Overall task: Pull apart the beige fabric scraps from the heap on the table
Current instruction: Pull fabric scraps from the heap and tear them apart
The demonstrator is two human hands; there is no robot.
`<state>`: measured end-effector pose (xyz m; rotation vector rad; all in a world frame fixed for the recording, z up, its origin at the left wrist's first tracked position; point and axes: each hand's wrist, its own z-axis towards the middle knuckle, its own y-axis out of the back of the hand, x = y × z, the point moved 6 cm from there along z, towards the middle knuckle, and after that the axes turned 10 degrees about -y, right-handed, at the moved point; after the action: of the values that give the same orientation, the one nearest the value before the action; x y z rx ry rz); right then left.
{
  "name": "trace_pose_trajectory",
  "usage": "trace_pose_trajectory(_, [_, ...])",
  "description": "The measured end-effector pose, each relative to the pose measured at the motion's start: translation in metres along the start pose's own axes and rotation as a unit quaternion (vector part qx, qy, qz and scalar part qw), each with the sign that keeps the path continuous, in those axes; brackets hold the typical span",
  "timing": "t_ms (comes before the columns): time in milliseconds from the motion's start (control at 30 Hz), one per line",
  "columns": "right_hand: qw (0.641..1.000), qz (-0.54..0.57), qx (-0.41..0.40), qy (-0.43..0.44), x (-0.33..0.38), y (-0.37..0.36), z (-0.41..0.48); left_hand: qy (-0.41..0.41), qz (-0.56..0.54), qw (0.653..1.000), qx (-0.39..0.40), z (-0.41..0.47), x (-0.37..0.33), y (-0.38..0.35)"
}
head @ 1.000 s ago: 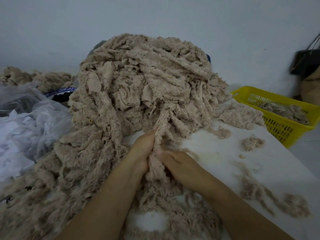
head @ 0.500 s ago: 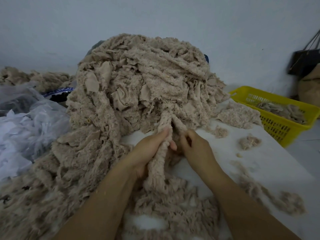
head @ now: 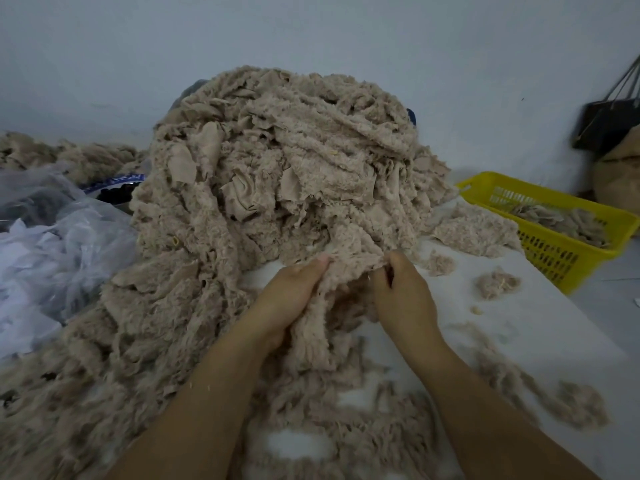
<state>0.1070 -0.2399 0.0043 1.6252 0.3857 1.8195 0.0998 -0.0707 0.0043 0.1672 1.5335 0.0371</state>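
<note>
Pinches one fleecy beige scrap [head: 349, 271] by its top edge with left hand [head: 291, 292] and right hand [head: 401, 292], both closed on it, and stretches it taut at the foot of the heap [head: 277, 161] on the white counter [head: 519, 334], apparently to work it loose from the tangle.

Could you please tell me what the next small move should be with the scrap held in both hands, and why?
Probably draw the hands apart and toward you. The left hand and right hand each pinch the top edge of one beige scrap, stretched between them at the foot of the heap, and it looks tangled with the heap behind.
</note>
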Motion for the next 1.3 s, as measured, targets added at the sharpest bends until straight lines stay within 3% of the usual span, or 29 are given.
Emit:
trace_pose_trajectory(100, [1.000, -0.007, -0.011, -0.004, 0.002, 0.001, 0.001, 0.001, -0.051, 0.995, -0.082, 0.003, 0.004, 0.015])
trace_pose_trajectory(200, [0.996, 0.050, -0.041, -0.064, -0.016, 0.022, 0.013, 0.021, -0.262, 0.947, -0.183, 0.004, 0.008, 0.041])
trace_pose_trajectory(367, [0.990, 0.105, -0.026, -0.094, -0.019, 0.022, 0.011, 0.010, -0.413, 0.895, -0.167, 0.006, 0.010, 0.037])
trace_pose_trajectory(533, [0.978, 0.178, -0.030, -0.103, -0.020, 0.024, 0.007, 0.002, -0.446, 0.868, -0.221, 0.003, 0.009, 0.040])
trace_pose_trajectory(633, [0.971, 0.219, -0.045, -0.086, -0.018, 0.027, 0.005, 0.022, -0.479, 0.851, -0.215, 0.004, 0.012, 0.036])
trace_pose_trajectory(700, [0.973, 0.217, -0.051, -0.055, -0.010, 0.028, 0.002, 0.042, -0.460, 0.865, -0.195, 0.005, 0.015, 0.030])
trace_pose_trajectory(800, [0.979, 0.204, -0.023, -0.001, 0.002, 0.022, -0.005, 0.027, -0.367, 0.919, -0.140, 0.004, 0.011, 0.022])
trace_pose_trajectory(933, [0.950, 0.216, 0.211, -0.076, 0.007, -0.015, -0.015, 0.014, -0.264, 0.964, -0.028, -0.007, -0.001, -0.005])
trace_pose_trajectory(1000, [0.919, 0.258, 0.269, -0.130, 0.005, -0.029, -0.018, 0.025, -0.223, 0.974, 0.025, -0.012, -0.002, -0.018])
trace_pose_trajectory(1100, [0.887, 0.356, 0.255, -0.147, 0.004, -0.026, -0.013, 0.046, -0.233, 0.970, 0.056, -0.016, -0.003, -0.025])
trace_pose_trajectory(1300, [0.883, 0.383, 0.211, -0.171, 0.000, -0.027, -0.007, 0.079, -0.244, 0.964, 0.071, -0.016, 0.001, -0.032])
